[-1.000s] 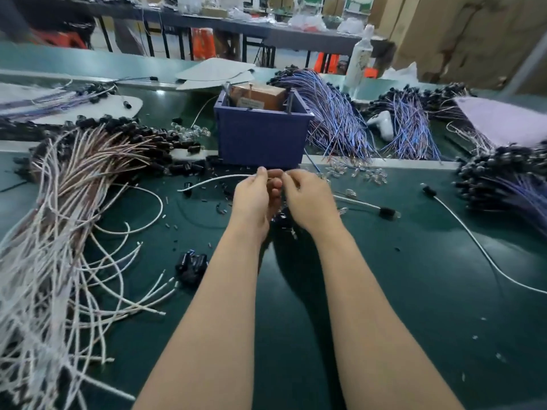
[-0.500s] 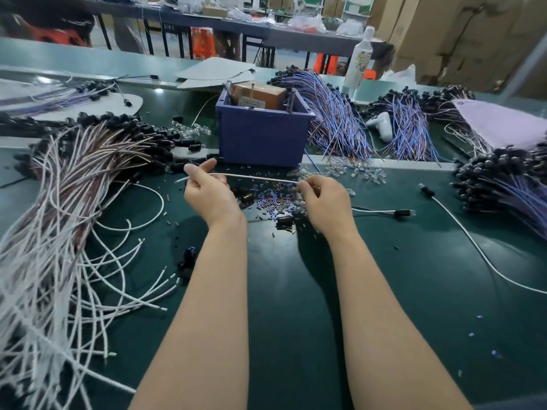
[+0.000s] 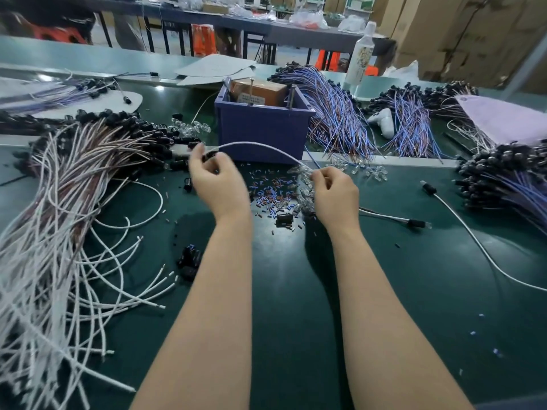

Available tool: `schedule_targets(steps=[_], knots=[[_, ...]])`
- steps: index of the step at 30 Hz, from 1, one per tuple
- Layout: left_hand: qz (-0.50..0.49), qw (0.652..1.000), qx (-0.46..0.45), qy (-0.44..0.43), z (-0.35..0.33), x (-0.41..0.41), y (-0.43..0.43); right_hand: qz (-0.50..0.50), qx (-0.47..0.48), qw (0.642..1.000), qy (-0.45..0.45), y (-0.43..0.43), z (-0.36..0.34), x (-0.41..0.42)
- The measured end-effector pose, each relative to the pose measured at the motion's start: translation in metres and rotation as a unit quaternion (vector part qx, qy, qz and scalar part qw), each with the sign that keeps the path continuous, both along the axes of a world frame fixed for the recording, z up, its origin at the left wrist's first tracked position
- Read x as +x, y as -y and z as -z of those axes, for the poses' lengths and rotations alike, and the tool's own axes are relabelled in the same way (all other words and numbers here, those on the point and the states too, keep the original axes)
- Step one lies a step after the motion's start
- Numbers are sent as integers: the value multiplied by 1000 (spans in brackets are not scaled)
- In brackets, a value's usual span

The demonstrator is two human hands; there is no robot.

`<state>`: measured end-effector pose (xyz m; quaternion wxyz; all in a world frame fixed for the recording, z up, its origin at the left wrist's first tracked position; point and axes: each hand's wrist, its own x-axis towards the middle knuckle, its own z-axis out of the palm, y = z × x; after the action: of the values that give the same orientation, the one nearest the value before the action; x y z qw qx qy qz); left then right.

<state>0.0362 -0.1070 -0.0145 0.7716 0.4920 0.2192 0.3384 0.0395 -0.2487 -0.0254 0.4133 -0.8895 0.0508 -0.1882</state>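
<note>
White wire hangs in the air between the two hands as a low arch, just in front of the blue box and above the green worktop.

At the far left lies a big pile of loose white wires, with their free ends spread toward the person, probably so that one piece can be taken easily.

Next comes the left hand. It is lifted from the worktop and its thumb and curled fingers pinch the left end of the wire. It seems to keep this end steady.

Under the arch, between the hands, many small coloured sleeves are scattered, near enough for picking. A heap of clear little bulbs lies just beside the right hand.

The right hand is also clenched lightly, and its fingertips grip the other end of the wire low over the bulbs. I judge that a part will be fitted on this end, but I cannot tell if the fingers hold one already.

Further right, a wire with a black cap lies apart, perhaps as a finished piece. Bundles of blue wires lie at the right edge.
</note>
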Motion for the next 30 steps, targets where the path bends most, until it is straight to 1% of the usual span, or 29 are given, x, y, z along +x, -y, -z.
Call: schedule_targets(steps=[3, 5, 7, 10, 13, 16, 18, 20, 22, 25, 30], knots=[[46, 993, 110, -17, 6, -3, 14, -11, -50, 998, -20, 3, -2, 0], [64, 988, 136, -26, 9, -2, 13, -1, -106, 993, -60, 8, -3, 2], [90, 985, 143, -38, 9, -2, 14, 7, -155, 981, -117, 11, -3, 5], [124, 978, 156, -56, 9, -3, 18, 3, -167, 967, -193, 12, -3, 4], [148, 967, 199, -63, 10, -5, 21, 6, -163, 967, -194, 10, -3, 4], [204, 948, 234, -72, 10, -5, 22, 21, -121, 983, -136, 10, -5, 2], [236, 923, 293, -87, 11, -5, 24, 14, -63, 995, -73, 9, -8, 0], [259, 906, 325, -87, 10, -8, 28, -15, -6, 1000, -19, 5, -12, -2], [270, 908, 313, -73, 9, -8, 31, -60, 43, 997, -2, 0, -16, -4], [283, 926, 248, -46, 9, -8, 30, -117, 78, 990, -22, -8, -16, -6], [282, 933, 211, -80, 13, -3, 26, -148, 93, 984, -36, -10, -14, -7]])
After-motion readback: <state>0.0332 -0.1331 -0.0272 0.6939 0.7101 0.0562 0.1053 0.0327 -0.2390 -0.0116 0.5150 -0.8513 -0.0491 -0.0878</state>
